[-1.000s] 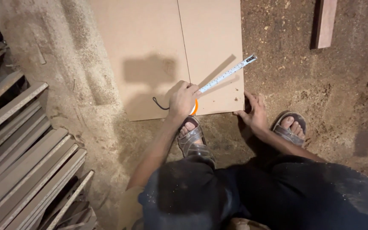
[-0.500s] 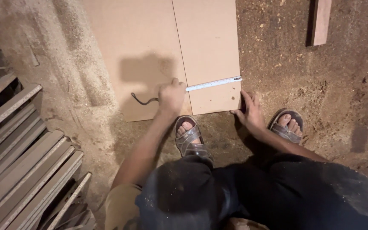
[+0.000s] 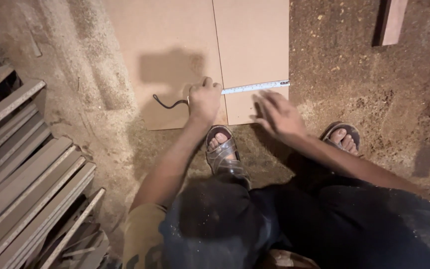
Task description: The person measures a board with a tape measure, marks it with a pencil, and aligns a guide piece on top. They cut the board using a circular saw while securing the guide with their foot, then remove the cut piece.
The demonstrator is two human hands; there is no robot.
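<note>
Left hand (image 3: pixel 204 101) is fisted over the tape measure case on the near part of the brown board (image 3: pixel 175 60), fingers curled tight around it; the tape blade (image 3: pixel 255 87) runs right across the narrower board strip (image 3: pixel 252 45) to its right edge. Right hand (image 3: pixel 277 113) is motion-blurred over the near right corner of that strip, fingers loosely spread, holding nothing. A dark cord (image 3: pixel 167 103) trails left from the case; stacked planks (image 3: pixel 26 164) lie far left, sawdust floor (image 3: pixel 354 89) all around.

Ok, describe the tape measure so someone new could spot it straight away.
Find the two pale brown boards lying side by side on the sawdust floor. Near their closer edge, the left hand presses on the seam. The thin silver-white tape blade runs from it to the right board's edge, the only bright metallic strip there.
</note>
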